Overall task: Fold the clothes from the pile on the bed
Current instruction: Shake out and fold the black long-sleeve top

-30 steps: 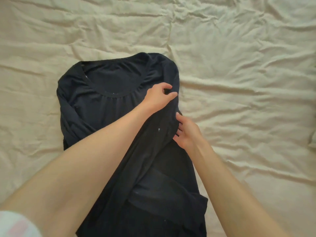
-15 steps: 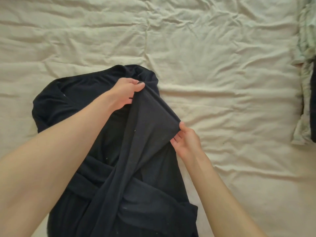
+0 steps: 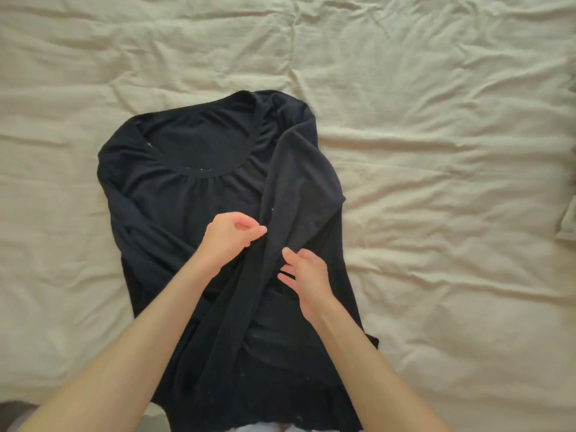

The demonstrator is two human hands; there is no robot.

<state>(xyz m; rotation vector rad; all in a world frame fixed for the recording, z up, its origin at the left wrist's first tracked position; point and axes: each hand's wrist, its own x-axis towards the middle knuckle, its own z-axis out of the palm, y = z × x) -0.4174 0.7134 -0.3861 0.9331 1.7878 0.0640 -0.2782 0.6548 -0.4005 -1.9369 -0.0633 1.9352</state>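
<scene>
Dark top (image 3: 193, 188) lies face up on the sheet (image 3: 436, 151), neckline beyond both hands, hem nearest the person. Left hand (image 3: 229, 236) pinches the inner edge of the right sleeve (image 3: 293, 188), fingers curled to thumb. Right hand (image 3: 304, 274) sits just beside it on the sleeve's outer side, fingers fairly straight; whether it grips cloth or only touches it, cannot tell. Sleeve runs diagonally between the hands, down across the body. Other sleeve looks already folded in under the left arm. Progress guess: sleeves nearly in, lengthwise fold not yet done. Pale cloth (image 3: 568, 219) far right of the right hand, maybe the pile.
</scene>
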